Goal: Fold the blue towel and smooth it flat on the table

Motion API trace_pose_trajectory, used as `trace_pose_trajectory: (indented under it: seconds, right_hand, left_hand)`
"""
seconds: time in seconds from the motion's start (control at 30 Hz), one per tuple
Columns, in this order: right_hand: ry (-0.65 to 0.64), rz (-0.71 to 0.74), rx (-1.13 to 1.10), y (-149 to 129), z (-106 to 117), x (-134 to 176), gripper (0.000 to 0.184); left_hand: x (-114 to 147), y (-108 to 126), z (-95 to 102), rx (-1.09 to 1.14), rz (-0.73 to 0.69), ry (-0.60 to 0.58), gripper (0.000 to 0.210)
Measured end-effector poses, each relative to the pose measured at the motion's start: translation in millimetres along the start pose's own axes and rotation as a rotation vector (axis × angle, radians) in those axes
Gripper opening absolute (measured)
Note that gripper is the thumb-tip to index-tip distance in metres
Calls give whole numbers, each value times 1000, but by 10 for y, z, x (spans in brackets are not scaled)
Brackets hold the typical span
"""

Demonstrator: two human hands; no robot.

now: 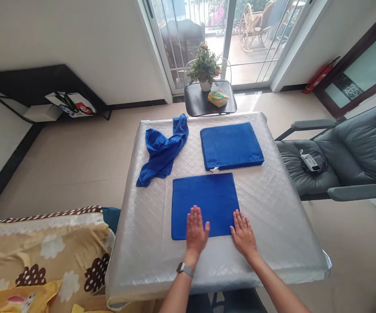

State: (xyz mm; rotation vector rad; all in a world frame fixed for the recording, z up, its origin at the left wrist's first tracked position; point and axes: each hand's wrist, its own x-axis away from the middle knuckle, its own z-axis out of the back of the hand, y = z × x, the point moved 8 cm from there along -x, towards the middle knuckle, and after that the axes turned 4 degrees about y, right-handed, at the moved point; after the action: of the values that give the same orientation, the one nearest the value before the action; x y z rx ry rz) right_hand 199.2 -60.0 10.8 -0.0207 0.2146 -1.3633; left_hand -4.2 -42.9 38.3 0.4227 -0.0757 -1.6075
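Note:
A blue towel, folded into a flat rectangle, lies on the silvery quilted table cover in front of me. My left hand is over its lower middle, fingers together and stretched out, a watch on the wrist. At the towel's lower right corner is my right hand, its fingers stretched flat along the edge. Neither hand grips anything. Farther back on the right rests a stack of folded blue towels with a small white tag. A crumpled blue towel lies loose at the back left.
Beyond the table's far edge stands a black chair bearing a potted plant and a yellow tissue pack. A grey armchair is close on the right. A sofa with a patterned cover sits at the left.

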Motion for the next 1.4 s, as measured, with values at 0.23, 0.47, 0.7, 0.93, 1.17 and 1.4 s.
trace_pose_trajectory:
  seconds: [0.23, 0.47, 0.7, 0.93, 1.17, 1.4]
  right_hand:
    - [-34, 14, -38, 48, -97, 62, 68]
    - [-93, -48, -115, 67, -149, 46, 68]
    - [-114, -70, -90, 91, -168, 32, 62]
    - [-110, -86, -1, 50, -50, -8, 58]
    - [-139, -204, 29, -69, 280, 520, 56]
    - [-212, -147, -120, -231, 457, 896, 55]
  left_hand:
    - [82, 1126, -613, 72, -178, -207, 71]
    - [195, 702, -513, 7, -70, -259, 68]
    - [617, -529, -64, -143, 218, -96, 67]
    - [1053, -1022, 140, -72, 115, -232, 68]
    - [991, -995, 326, -29, 53, -323, 66]
    - [1131, -771, 544, 134, 172, -245, 62]
